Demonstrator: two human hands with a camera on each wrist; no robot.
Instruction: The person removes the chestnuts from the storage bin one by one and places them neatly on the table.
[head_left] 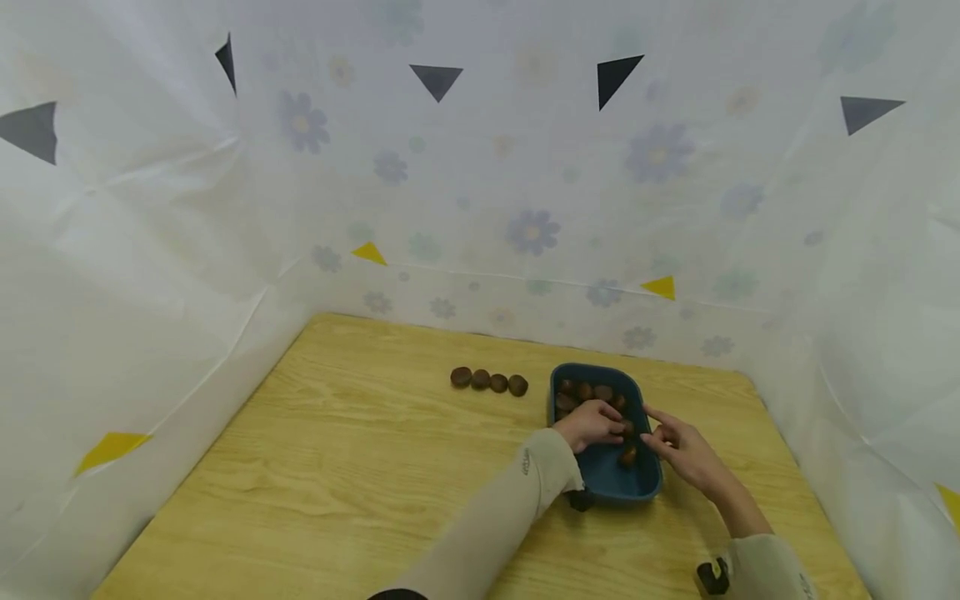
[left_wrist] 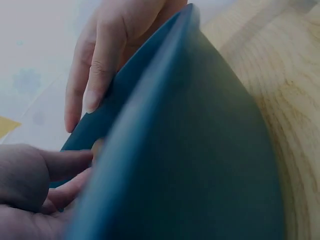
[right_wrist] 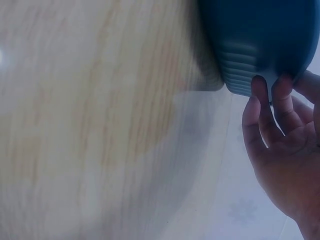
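A deep blue rectangular box (head_left: 611, 487) stands on the wooden table, with several brown chestnuts (head_left: 603, 392) in its far part. My left hand (head_left: 592, 423) reaches over the box's left wall. Its thumb and fingers pinch a chestnut (left_wrist: 96, 149), mostly hidden behind the near wall in the left wrist view. Another chestnut (head_left: 627, 456) lies close to these fingers, nearer the right wall. My right hand (head_left: 686, 450) is at the box's right side, its spread, loosely bent fingers touching the rim and outer wall, as the right wrist view shows too.
Several chestnuts (head_left: 498, 382) lie in a row on the table (head_left: 322, 450), left of the box. White flower-patterned sheeting (head_left: 480, 192) with black and yellow triangles encloses the table at the back and both sides.
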